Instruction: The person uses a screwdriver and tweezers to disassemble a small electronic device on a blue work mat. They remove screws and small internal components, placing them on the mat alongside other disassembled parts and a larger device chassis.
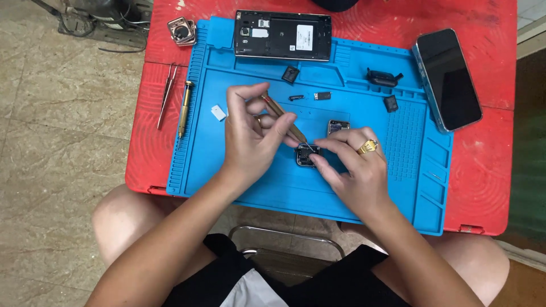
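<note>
Brass-coloured and slim, a precision screwdriver [282,117] sits pinched in the fingers of the left hand [250,139], slanting down to the right so its tip meets a small square watch case [306,155]. The right hand [354,170], wearing a gold ring [367,148], has its thumb and fingers closed lightly on the case's edges, pressing it flat to the blue silicone work mat [273,185]. Just above the case lies a second small square module [338,126].

Farther up the mat sit several little dark parts [322,95], a black clip-like piece [382,77], and an opened phone body [282,35] with its back off. A small white chip [218,112] lies left of the left hand. Off the mat's left edge, on the red table [489,187], rest another screwdriver [185,108] and tweezers [165,94]. A dark-screened phone [448,78] lies at the right.
</note>
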